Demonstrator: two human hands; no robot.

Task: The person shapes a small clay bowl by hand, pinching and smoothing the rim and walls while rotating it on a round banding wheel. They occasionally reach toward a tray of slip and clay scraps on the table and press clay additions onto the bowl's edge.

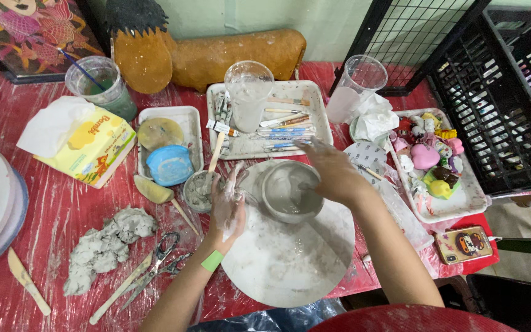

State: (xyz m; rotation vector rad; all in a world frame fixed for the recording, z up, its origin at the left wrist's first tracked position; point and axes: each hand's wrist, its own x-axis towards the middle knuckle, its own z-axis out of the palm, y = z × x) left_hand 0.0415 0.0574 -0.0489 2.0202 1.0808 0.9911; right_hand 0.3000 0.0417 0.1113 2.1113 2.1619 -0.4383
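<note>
A grey clay bowl [290, 192] sits on a round white board [290, 258] on the red table. My left hand [227, 206], smeared with wet clay, rests against the bowl's left outer wall with fingers spread. My right hand [333, 172] curls over the bowl's right rim, fingers reaching into it. A green band wraps my left wrist. Both hands touch the bowl; neither lifts it.
A lump of grey clay [106, 243], scissors [158, 264] and wooden tools lie at left. A small slip cup [199, 190], a tray of tools [278, 123] with a plastic cup, a tissue box [84, 144], a tray of coloured figures [434, 163], a phone [465, 243] and a black crate [505, 92] surround the board.
</note>
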